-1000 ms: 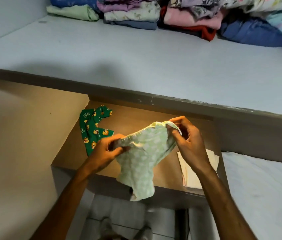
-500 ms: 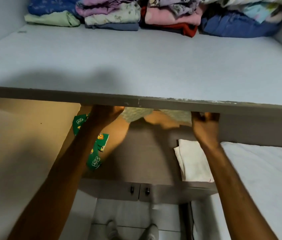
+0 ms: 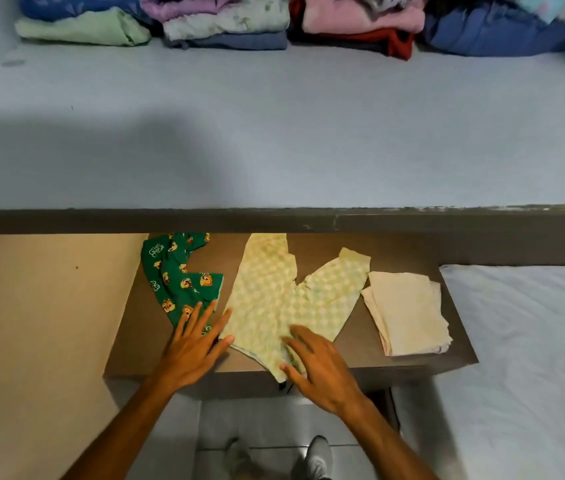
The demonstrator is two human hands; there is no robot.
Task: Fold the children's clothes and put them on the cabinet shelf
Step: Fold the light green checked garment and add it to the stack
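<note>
The left hand [image 3: 193,344] and right hand [image 3: 315,367] are lying open and apart, flattening the pale green trousers [image 3: 288,299] on the brown cabinet top [image 3: 128,348]. Folding is beginning; the next move is likely calling for laying one leg over the other.

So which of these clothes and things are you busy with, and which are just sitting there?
Part of the job:
- pale green checked trousers, spread flat under both hands
- left hand and right hand
- dark green cartoon-print garment, unfolded
- folded cream cloth
- grey cabinet shelf
- folded clothes stacked at the shelf's back

Just lying about:
- white bedsheet
- grey shoes
</note>
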